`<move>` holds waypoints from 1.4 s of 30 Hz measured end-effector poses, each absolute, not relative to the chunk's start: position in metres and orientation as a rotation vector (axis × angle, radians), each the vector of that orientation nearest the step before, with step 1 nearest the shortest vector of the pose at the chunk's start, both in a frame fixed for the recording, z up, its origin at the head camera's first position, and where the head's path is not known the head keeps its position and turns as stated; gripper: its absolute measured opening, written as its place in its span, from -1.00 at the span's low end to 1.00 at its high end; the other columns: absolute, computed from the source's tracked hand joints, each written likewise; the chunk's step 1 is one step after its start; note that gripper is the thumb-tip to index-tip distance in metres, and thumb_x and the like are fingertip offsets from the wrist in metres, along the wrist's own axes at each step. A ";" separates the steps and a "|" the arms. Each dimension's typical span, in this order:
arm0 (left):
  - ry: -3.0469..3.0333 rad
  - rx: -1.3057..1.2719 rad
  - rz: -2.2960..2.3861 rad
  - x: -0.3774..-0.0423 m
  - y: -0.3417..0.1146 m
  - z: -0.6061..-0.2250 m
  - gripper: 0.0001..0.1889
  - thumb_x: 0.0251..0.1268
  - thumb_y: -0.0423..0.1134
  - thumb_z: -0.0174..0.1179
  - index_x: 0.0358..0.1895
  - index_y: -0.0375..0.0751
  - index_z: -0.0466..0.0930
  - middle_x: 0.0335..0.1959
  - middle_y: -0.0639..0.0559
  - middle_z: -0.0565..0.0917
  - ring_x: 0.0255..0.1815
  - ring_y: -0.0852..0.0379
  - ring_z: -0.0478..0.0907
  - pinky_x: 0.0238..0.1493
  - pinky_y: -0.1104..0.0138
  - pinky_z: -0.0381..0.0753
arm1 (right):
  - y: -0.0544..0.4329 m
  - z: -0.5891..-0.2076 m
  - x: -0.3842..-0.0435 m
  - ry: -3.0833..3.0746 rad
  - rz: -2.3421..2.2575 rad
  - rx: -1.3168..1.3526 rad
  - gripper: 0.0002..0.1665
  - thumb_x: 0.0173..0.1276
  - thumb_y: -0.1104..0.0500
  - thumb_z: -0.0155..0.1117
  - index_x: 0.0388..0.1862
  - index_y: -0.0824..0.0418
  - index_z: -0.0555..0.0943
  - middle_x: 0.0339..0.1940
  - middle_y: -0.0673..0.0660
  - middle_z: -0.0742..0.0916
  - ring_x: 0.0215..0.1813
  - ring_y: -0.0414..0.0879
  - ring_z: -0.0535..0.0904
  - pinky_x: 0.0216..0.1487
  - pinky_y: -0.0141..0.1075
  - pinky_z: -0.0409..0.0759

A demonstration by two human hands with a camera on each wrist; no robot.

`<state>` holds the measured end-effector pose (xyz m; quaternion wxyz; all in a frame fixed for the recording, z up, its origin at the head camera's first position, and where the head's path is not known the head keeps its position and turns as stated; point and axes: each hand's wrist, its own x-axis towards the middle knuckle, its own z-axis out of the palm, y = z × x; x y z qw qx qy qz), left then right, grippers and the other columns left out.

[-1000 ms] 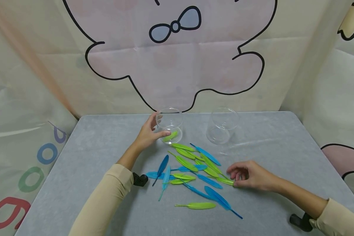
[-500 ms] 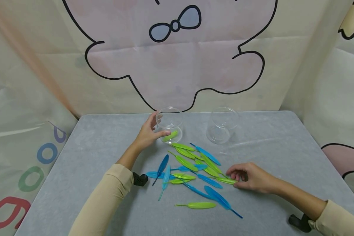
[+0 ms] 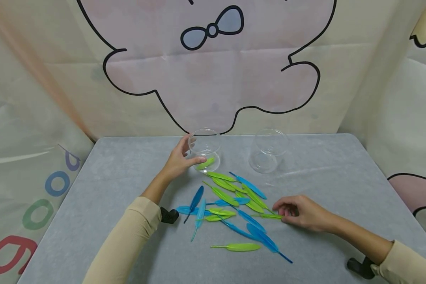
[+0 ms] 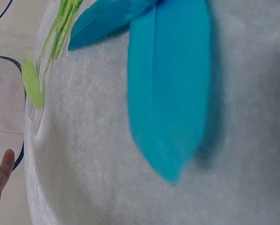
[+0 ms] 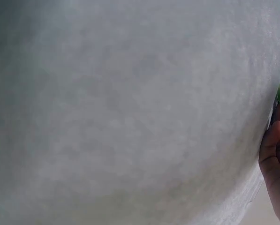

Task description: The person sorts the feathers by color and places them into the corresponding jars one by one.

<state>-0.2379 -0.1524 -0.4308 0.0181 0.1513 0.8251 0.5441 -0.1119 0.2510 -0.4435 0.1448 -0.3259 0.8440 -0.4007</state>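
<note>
Green feathers [image 3: 225, 196], roughly ten by sight since overlaps hide the exact number, and eight blue feathers [image 3: 264, 238] lie across the middle of a grey table [image 3: 326, 165], most of them in one crisscrossed pile. Of the green ones, a lone feather [image 3: 243, 247] lies apart, nearest the table's near edge. Two clear cups stand upright close to the far edge, well apart from each other: a left cup [image 3: 213, 148] with one more green feather [image 3: 206, 163] at its bottom, and a right cup [image 3: 266, 157]. A person's left hand [image 3: 177, 161] grasps the left cup, thumb across its front, fingers around its side. The right hand [image 3: 303, 213], at the pile's right side, pinches one end of a single green feather [image 3: 274, 216] between thumb and fingertips. Two beige sleeves [image 3: 122, 242] cover the forearms. Beyond the far edge hangs a pale backdrop [image 3: 206, 79] with one cartoon bow [image 3: 212, 30].
</note>
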 end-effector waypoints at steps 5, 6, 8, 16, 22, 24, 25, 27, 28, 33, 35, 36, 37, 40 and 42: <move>2.561 0.470 1.696 -0.236 -0.153 -0.431 0.00 0.18 -0.10 0.46 0.59 -0.07 -0.01 0.55 -0.12 0.21 0.53 -0.13 0.16 0.45 -0.07 0.19 | 0.248 -0.440 -0.115 2.387 -1.159 -0.934 -0.78 0.31 0.30 0.40 -0.06 0.21 0.68 -0.35 -0.08 0.71 -0.34 -0.27 0.59 -0.38 -0.39 0.60; 2.564 0.468 1.693 -0.236 -0.153 -0.431 0.00 0.18 -0.09 0.46 0.59 -0.07 -0.01 0.55 -0.11 0.21 0.53 -0.13 0.16 0.44 -0.08 0.20 | 0.248 -0.439 -0.116 2.384 -1.157 -0.938 -0.78 0.31 0.30 0.40 -0.07 0.21 0.68 -0.35 -0.07 0.71 -0.34 -0.27 0.59 -0.37 -0.39 0.60; 2.564 0.463 1.690 -0.236 -0.153 -0.430 0.00 0.18 -0.09 0.46 0.59 -0.05 -0.01 0.55 -0.09 0.21 0.53 -0.16 0.16 0.43 -0.10 0.21 | 0.248 -0.436 -0.117 2.387 -1.152 -0.944 -0.78 0.30 0.31 0.40 -0.07 0.22 0.68 -0.35 -0.06 0.72 -0.33 -0.27 0.59 -0.35 -0.38 0.61; 2.562 0.450 1.693 -0.233 -0.152 -0.429 0.01 0.18 -0.10 0.46 0.60 -0.03 -0.01 0.54 -0.08 0.22 0.52 -0.21 0.18 0.40 -0.14 0.24 | 0.247 -0.418 -0.125 2.536 -1.125 -1.022 -0.78 0.27 0.36 0.41 -0.10 0.26 0.69 -0.34 -0.07 0.73 -0.33 -0.26 0.60 -0.30 -0.38 0.60; 2.555 0.465 1.720 -0.233 -0.152 -0.430 -0.02 0.18 -0.14 0.46 0.59 -0.06 0.01 0.53 -0.08 0.24 0.52 -0.14 0.19 0.43 -0.12 0.20 | 0.245 -0.401 -0.136 2.675 -1.101 -1.052 -0.76 0.22 0.39 0.44 -0.13 0.22 0.70 -0.36 -0.10 0.73 -0.32 -0.29 0.59 -0.28 -0.39 0.59; 2.555 0.466 1.724 -0.233 -0.152 -0.431 -0.03 0.18 -0.14 0.46 0.58 -0.06 0.02 0.53 -0.07 0.26 0.52 -0.12 0.20 0.43 -0.12 0.19 | 0.245 -0.395 -0.140 2.701 -1.095 -1.063 -0.73 0.21 0.41 0.44 -0.13 0.18 0.70 -0.36 -0.11 0.73 -0.32 -0.29 0.59 -0.28 -0.39 0.59; 2.555 0.469 1.726 -0.233 -0.152 -0.432 -0.03 0.18 -0.14 0.46 0.57 -0.07 0.03 0.52 -0.07 0.26 0.52 -0.11 0.20 0.44 -0.12 0.18 | 0.245 -0.392 -0.142 2.711 -1.094 -1.071 -0.72 0.20 0.41 0.44 -0.13 0.17 0.70 -0.35 -0.10 0.74 -0.32 -0.29 0.59 -0.28 -0.39 0.59; 2.557 0.478 1.729 -0.233 -0.152 -0.432 -0.04 0.18 -0.14 0.46 0.57 -0.08 0.04 0.52 -0.07 0.27 0.52 -0.11 0.20 0.44 -0.13 0.17 | 0.245 -0.386 -0.145 2.731 -1.093 -1.079 -0.69 0.19 0.42 0.44 -0.13 0.13 0.70 -0.34 -0.10 0.74 -0.32 -0.29 0.60 -0.28 -0.39 0.60; 2.558 0.481 1.728 -0.233 -0.152 -0.432 -0.04 0.18 -0.13 0.46 0.57 -0.07 0.05 0.52 -0.08 0.27 0.52 -0.11 0.21 0.44 -0.13 0.17 | 0.245 -0.384 -0.146 2.743 -1.092 -1.083 -0.68 0.19 0.43 0.45 -0.13 0.11 0.70 -0.33 -0.10 0.75 -0.32 -0.29 0.61 -0.28 -0.39 0.61; 2.555 0.472 1.720 -0.231 -0.150 -0.431 -0.03 0.16 -0.11 0.47 0.57 -0.03 0.05 0.51 -0.08 0.28 0.51 -0.12 0.21 0.44 -0.12 0.18 | 0.244 -0.371 -0.152 2.797 -1.089 -1.090 -0.67 0.20 0.43 0.44 -0.12 0.10 0.70 -0.30 -0.10 0.75 -0.31 -0.29 0.61 -0.24 -0.41 0.61; 2.558 0.458 1.717 -0.229 -0.149 -0.431 -0.03 0.16 -0.11 0.48 0.57 -0.03 0.05 0.51 -0.07 0.28 0.51 -0.10 0.21 0.44 -0.11 0.18 | 0.243 -0.366 -0.154 2.816 -1.099 -1.093 -0.69 0.22 0.42 0.43 -0.11 0.12 0.70 -0.28 -0.08 0.75 -0.30 -0.29 0.61 -0.24 -0.44 0.60; 2.560 0.456 1.718 -0.229 -0.149 -0.431 -0.03 0.16 -0.11 0.48 0.57 -0.03 0.05 0.51 -0.07 0.28 0.51 -0.10 0.22 0.44 -0.11 0.18 | 0.241 -0.363 -0.156 2.821 -1.110 -1.092 -0.70 0.23 0.42 0.42 -0.10 0.13 0.71 -0.27 -0.08 0.75 -0.30 -0.28 0.61 -0.23 -0.44 0.60; 2.559 0.455 1.722 -0.228 -0.149 -0.430 -0.03 0.16 -0.12 0.47 0.57 -0.03 0.05 0.51 -0.06 0.28 0.51 -0.10 0.22 0.44 -0.11 0.18 | 0.238 -0.360 -0.159 2.825 -1.121 -1.096 -0.71 0.24 0.41 0.42 -0.10 0.14 0.71 -0.26 -0.07 0.76 -0.30 -0.27 0.61 -0.23 -0.45 0.60; 2.561 0.456 1.728 -0.227 -0.148 -0.431 -0.04 0.17 -0.13 0.47 0.56 -0.04 0.06 0.51 -0.07 0.28 0.51 -0.11 0.22 0.44 -0.12 0.18 | 0.229 -0.350 -0.168 2.834 -1.139 -1.104 -0.74 0.27 0.39 0.40 -0.09 0.16 0.72 -0.25 -0.07 0.76 -0.29 -0.25 0.62 -0.21 -0.45 0.60; 2.562 0.451 1.727 -0.226 -0.148 -0.432 -0.04 0.17 -0.13 0.47 0.56 -0.04 0.06 0.51 -0.07 0.28 0.51 -0.11 0.21 0.44 -0.12 0.18 | 0.222 -0.344 -0.174 2.839 -1.130 -1.112 -0.76 0.29 0.37 0.39 -0.09 0.15 0.72 -0.26 -0.08 0.76 -0.28 -0.25 0.62 -0.20 -0.44 0.60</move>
